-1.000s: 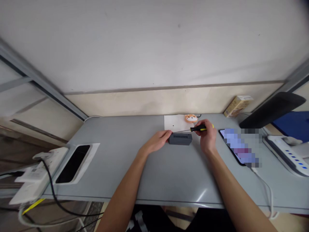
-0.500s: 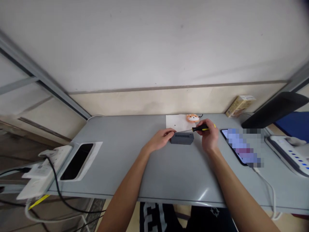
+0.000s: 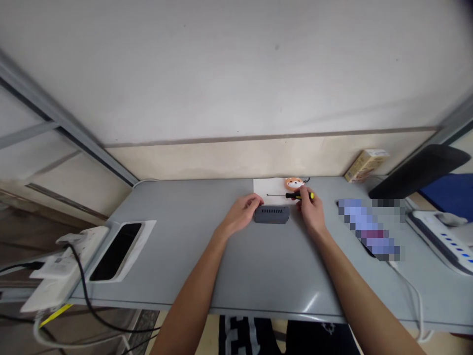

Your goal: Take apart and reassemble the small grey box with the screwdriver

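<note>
A small dark grey box with a row of vent slots (image 3: 272, 215) sits on the grey table. My left hand (image 3: 242, 212) is closed at its upper left corner, thumb and fingers gripping that end. In my right hand (image 3: 310, 209) is a black and yellow screwdriver (image 3: 295, 195), held nearly level just beyond the box, its shaft pointing left. The screwdriver's tip is over a white sheet of paper (image 3: 260, 185), at a tiny dark spot; whether that is a screw I cannot make out. An orange and white animal-faced case (image 3: 293, 184) lies on the paper behind the screwdriver.
At left lie a phone with a dark screen (image 3: 117, 251) and a white power strip (image 3: 70, 264) with cables. On the right are a blurred-out phone (image 3: 365, 229) on a cable, a carton (image 3: 366, 166), a black upright object (image 3: 419, 170) and another power strip (image 3: 443, 241). A wall closes the back.
My right hand has drawn the screwdriver off the box's top and now holds it beyond the box, over the paper. The box appears slightly further left in view; my left hand stays at its left end.
</note>
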Demonstrator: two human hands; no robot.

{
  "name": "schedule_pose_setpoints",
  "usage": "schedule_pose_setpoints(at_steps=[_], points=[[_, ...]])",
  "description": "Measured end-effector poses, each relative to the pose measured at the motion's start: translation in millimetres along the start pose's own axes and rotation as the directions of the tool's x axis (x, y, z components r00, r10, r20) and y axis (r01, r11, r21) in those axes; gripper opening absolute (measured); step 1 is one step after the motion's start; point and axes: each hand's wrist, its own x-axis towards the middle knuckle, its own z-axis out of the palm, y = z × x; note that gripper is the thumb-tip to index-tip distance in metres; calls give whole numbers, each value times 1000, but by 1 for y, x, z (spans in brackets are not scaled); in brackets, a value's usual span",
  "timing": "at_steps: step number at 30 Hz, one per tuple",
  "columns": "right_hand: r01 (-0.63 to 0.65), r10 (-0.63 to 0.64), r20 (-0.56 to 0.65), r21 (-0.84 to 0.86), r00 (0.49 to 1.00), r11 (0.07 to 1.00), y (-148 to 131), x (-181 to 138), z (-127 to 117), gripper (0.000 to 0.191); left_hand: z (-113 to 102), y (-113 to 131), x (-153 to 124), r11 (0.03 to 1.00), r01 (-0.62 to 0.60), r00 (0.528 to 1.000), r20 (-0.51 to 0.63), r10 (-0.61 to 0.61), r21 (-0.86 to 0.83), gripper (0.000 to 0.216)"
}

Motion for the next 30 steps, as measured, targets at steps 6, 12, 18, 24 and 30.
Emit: schedule_pose_setpoints(at_steps=[6,12,18,24,30], points=[[-2,3,-12,16,1000,1000,-4,-1,0,47,11,12,-5,925,-259,932,-178,315,278,28],[-2,23,-100,200,995,980,-12,5,-9,42,28,11,-6,802,-453,866,-22,500,389,24],[3,71,-176,389,982,921,-17,13,-20,28,33,5,-3,785,-462,858,-15,514,413,24],[78,45,-235,491,971,868,-19,15,-27,19,33,5,-4,784,-458,858,-23,514,419,24],[70,16,-165,502,986,862,-19,14,-29,21,33,8,-5,773,-472,847,-26,532,423,26]])
